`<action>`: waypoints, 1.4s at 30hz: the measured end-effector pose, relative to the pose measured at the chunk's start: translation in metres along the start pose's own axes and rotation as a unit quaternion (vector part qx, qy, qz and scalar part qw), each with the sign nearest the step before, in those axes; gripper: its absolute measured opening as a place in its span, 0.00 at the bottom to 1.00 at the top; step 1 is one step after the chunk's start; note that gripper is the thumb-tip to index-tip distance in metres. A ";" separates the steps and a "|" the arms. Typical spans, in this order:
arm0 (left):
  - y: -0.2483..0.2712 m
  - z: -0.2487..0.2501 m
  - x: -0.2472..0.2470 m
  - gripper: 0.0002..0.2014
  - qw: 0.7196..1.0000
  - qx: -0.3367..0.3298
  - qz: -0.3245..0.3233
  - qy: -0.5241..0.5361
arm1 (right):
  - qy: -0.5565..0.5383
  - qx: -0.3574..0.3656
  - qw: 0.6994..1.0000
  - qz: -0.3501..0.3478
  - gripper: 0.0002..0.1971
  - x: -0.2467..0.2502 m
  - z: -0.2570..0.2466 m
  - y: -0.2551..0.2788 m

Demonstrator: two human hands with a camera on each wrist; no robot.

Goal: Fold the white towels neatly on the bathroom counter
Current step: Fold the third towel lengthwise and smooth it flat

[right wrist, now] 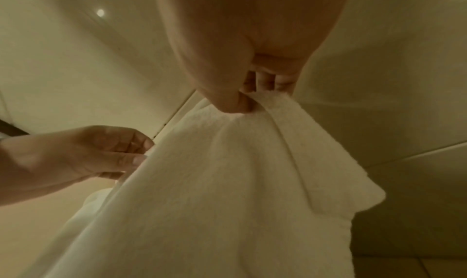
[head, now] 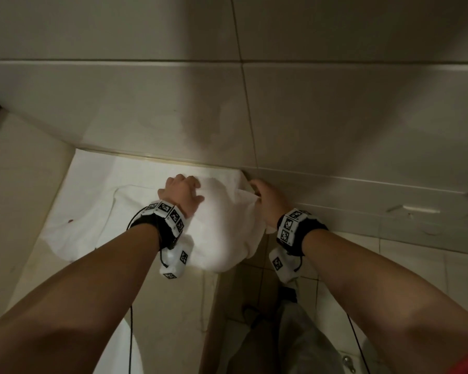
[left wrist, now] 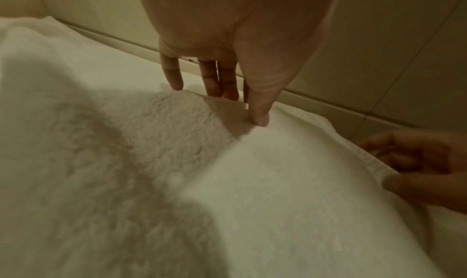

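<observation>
A white towel (head: 222, 225) lies bunched on the pale bathroom counter (head: 92, 168), and its right part hangs over the counter's edge. My left hand (head: 183, 191) is at the towel's far edge by the wall. In the left wrist view this hand (left wrist: 227, 106) has its fingers behind the raised fold and its thumb pressed on top of the towel (left wrist: 252, 182). My right hand (head: 260, 195) holds the towel's right edge. The right wrist view shows it (right wrist: 247, 100) pinching a gathered corner of the towel (right wrist: 227, 182), which drapes down from it.
A tiled wall (head: 308, 117) runs right behind the counter, and a side wall (head: 16, 184) closes off the left. The tiled floor (head: 362, 265) lies to the right, below the counter. My grey trouser leg (head: 295, 333) stands by the counter's edge.
</observation>
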State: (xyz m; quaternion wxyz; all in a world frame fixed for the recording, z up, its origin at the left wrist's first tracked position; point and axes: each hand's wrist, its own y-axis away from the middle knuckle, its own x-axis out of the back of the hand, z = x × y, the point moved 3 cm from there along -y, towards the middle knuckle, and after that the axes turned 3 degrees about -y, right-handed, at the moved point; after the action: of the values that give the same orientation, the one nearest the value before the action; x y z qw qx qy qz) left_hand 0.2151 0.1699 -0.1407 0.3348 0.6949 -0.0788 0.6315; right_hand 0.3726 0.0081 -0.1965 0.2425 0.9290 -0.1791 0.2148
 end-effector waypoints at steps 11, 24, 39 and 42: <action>-0.007 -0.017 0.008 0.04 0.999 0.039 -0.020 0.025 | 0.064 -0.080 0.994 0.040 0.10 0.018 0.048 -0.001; -0.020 -0.004 0.041 0.04 0.964 0.053 0.103 0.238 | -0.039 -0.116 0.986 0.115 0.14 0.039 0.063 -0.002; -0.048 -0.005 0.029 0.07 0.973 0.076 0.106 0.189 | -0.204 -0.230 0.937 0.167 0.12 0.026 0.085 -0.022; -0.048 -0.005 0.019 0.10 0.970 0.100 0.109 0.191 | -0.287 -0.261 0.906 0.168 0.08 0.020 0.086 -0.027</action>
State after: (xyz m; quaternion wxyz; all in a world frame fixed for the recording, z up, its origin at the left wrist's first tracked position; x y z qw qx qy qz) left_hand 0.2402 0.2151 -0.1401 0.2016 0.5783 -0.0255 0.7901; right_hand 0.4288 -0.0198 -0.2650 0.3753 0.8100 -0.4438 -0.0778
